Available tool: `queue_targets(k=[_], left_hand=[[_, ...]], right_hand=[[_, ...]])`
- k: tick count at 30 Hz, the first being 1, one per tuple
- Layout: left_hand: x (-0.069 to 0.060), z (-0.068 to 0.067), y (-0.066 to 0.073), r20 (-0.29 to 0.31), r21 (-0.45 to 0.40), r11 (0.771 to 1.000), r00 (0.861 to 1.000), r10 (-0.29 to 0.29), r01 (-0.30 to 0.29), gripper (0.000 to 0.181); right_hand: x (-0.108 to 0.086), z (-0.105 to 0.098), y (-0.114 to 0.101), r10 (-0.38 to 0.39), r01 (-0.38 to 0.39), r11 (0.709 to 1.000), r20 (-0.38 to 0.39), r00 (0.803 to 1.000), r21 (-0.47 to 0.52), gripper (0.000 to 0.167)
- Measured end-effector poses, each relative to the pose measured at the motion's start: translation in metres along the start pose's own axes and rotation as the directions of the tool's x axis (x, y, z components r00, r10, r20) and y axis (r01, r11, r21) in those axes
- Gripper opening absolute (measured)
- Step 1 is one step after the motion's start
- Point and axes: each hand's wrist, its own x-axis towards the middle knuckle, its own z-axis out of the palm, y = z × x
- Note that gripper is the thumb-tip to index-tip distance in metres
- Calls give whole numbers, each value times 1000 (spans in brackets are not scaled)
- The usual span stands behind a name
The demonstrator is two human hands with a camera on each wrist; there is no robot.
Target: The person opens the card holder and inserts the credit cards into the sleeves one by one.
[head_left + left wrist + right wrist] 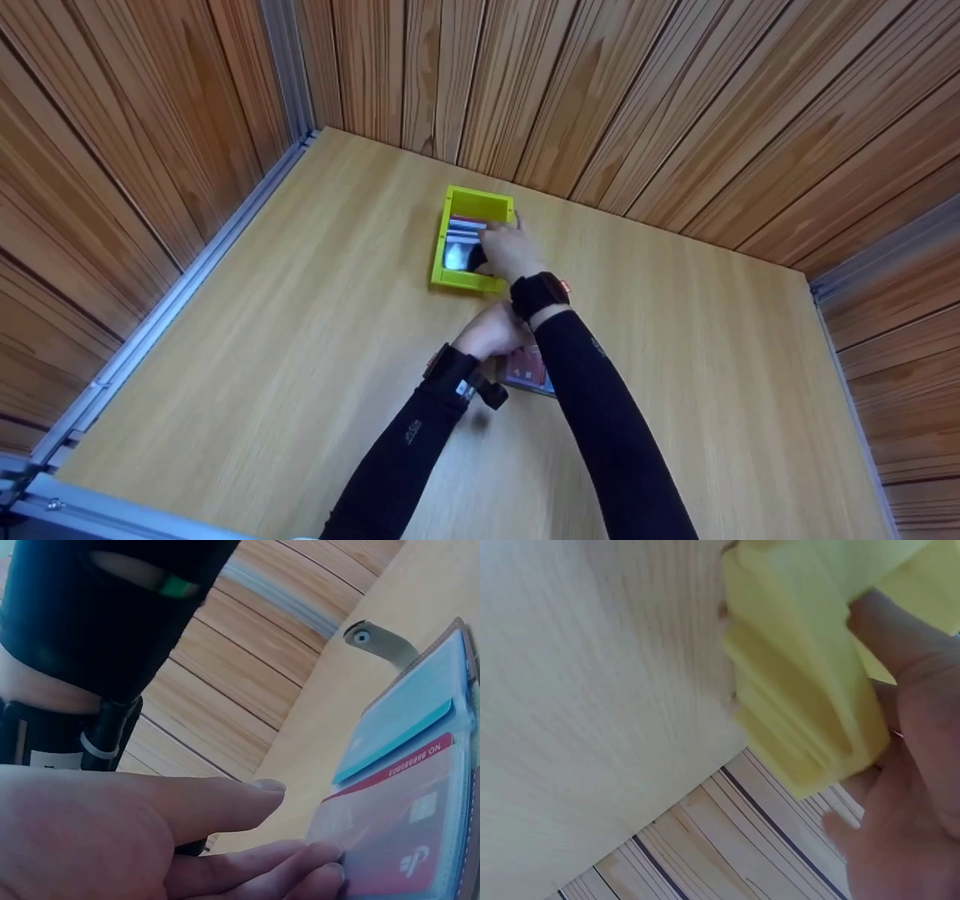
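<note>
In the head view my right hand [514, 251] reaches over the right rim of a yellow-green box [469, 281], with fingers inside by several upright cards [459, 253]. The right wrist view shows the thumb over the rim; whether the fingertips pinch a card is hidden. My left hand [491, 330] is just in front of the box, beside an open card holder [527, 371] partly covered by the right forearm. In the left wrist view its fingertips touch the clear sleeve that holds a red card [397, 832]. A blue card [405, 720] fills the sleeve beyond.
The card holder's snap strap [382, 643] sticks out over the wooden table [300, 360]. Plank-patterned walls [465, 82] enclose the back and sides. A metal rail [180, 292] runs along the table's left edge. The right forearm crosses close over the left hand.
</note>
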Motion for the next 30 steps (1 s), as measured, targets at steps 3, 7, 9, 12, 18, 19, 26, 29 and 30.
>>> queue_targets(k=[3,7,9,12,18,19,26,29,30], left_hand=[[-2,-3,-3,0,1,1000,1000,-6,6,20],[-3,-24,-9,36,17,989,989,-145,145,23],[-9,-40,-8,41,15,973,973,-229,228,25],[-20,-59,-1,-6,-3,949,949,-315,315,32],[-27,-71,3,-23,-62,927,928,-372,370,26],[-27,-72,2,-18,-74,924,926,-377,375,23],[-28,-74,3,1,-90,914,917,-398,396,23],[-28,-75,4,13,-105,909,914,-405,404,23],[-29,-75,4,14,-110,907,913,-408,407,23]], right_hand=[[1,4,-1,7,-7,1000,28,1000,-17,53],[3,9,-4,17,-17,1000,12,1000,-5,46],[4,10,-6,19,-19,1000,-2,1000,-3,44],[5,11,-7,23,-23,1000,-28,999,5,38],[6,13,-8,31,-31,999,-35,999,19,40],[6,13,-8,32,-32,999,-32,999,14,42],[7,14,-8,34,-34,999,-38,999,-24,54],[7,15,-7,14,-17,999,-73,997,-33,52],[6,15,-7,5,-8,1000,-86,996,-27,49]])
